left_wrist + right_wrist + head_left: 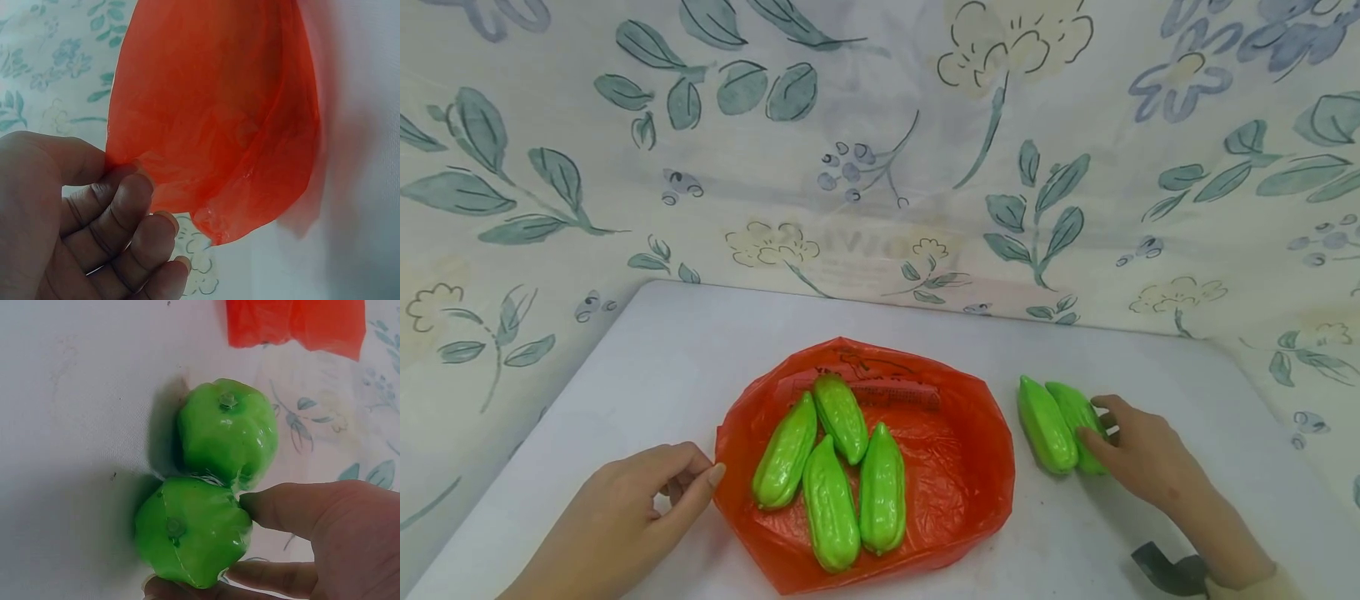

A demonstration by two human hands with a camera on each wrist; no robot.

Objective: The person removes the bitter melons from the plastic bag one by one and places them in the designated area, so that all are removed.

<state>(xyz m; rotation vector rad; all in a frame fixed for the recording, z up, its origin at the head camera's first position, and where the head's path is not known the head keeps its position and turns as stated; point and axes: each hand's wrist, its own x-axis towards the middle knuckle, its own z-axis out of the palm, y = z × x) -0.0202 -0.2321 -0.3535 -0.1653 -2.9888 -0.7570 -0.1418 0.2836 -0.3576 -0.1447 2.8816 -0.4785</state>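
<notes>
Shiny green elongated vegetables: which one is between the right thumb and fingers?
The rightmost shiny green elongated vegetable, outside the red plastic bag: only it has the right hand around it. Its neighbour lies left; four others inside.

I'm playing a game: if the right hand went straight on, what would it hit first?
The right hand would probably meet the nearer green vegetable, which it seems to touch; the farther one lies beyond.

Cannot read the faint print (pixel 880 395) inside the red bag (pixel 943 492), seemingly too small; cannot see the outer green vegetable (pixel 1069 407) whole behind the right hand (pixel 1138 452).
</notes>
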